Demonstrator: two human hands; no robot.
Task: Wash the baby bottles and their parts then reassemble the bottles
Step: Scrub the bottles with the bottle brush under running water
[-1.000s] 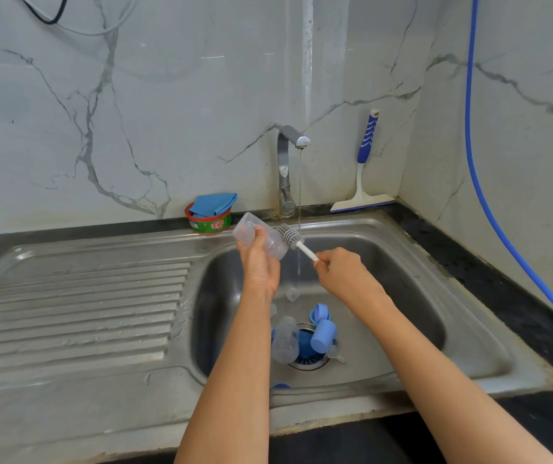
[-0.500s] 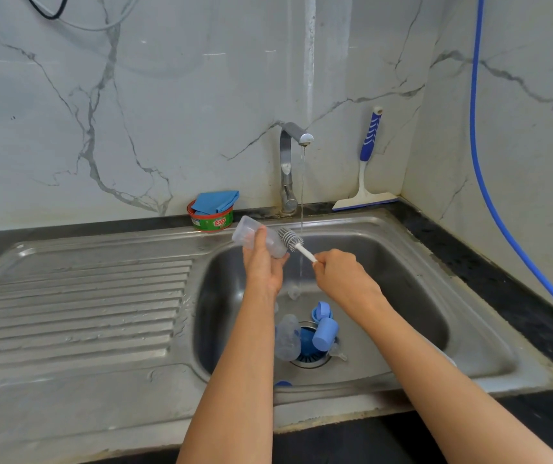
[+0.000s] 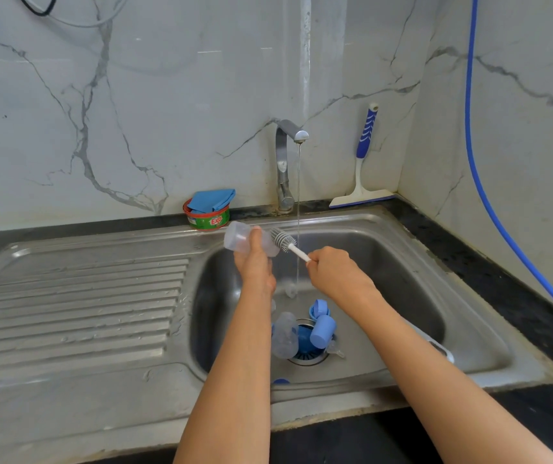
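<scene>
Head view. Grips a clear baby bottle in the left hand, fingers curled round its middle, over the far left rim of the sink basin. Holds it tilted, base up and to the left, mouth down and to the right. Clasps the white handle of a bottle brush in the right hand, fist closed round it, bristle head right at the bottle's mouth; cannot tell whether the tip is inside. Works just left of a thin stream of water falling from the tap.

Down in the basin: a second clear bottle lying on its side beside the drain, a blue cap and a blue collar ring touching each other, a clear teat just right of the drain.

Behind the sink, against the marble wall: a green Exo dish-soap tub topped with a blue cloth, and a blue-handled squeegee leaning in the corner.
</scene>
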